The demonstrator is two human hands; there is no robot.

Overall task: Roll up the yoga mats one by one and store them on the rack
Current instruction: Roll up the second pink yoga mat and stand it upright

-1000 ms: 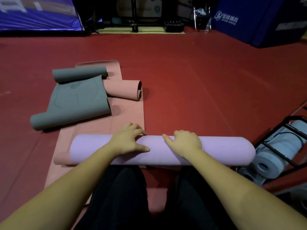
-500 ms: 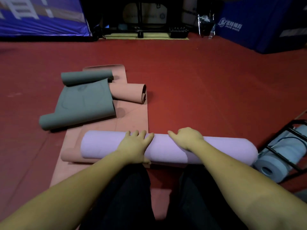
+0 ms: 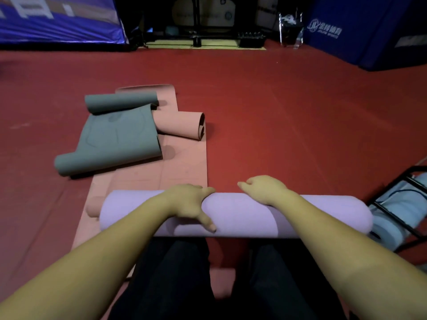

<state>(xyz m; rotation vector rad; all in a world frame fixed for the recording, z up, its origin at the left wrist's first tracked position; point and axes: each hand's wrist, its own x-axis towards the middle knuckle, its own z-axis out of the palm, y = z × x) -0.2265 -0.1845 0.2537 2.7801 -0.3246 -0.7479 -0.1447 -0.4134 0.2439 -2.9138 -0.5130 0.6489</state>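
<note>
A rolled lilac yoga mat lies crosswise on the floor just in front of my knees. My left hand grips it, fingers curled over the far side and thumb on the near side. My right hand lies over the top of the roll with its fingers bent down the far side. Under the roll's left end is a pink mat, spread flat with its far end curled up. A grey mat, curled at both ends, lies on the pink one. The black rack stands at the right edge.
Pale blue rolled mats lie in the rack by the lilac roll's right end. Red floor stretches ahead. Blue padded panels and dark equipment line the far wall. My dark-trousered legs fill the bottom middle.
Both hands have slid further over the top of the lilac roll to its far side, the left thumb now on the near side. The roll's right end lies nearer the rack.
</note>
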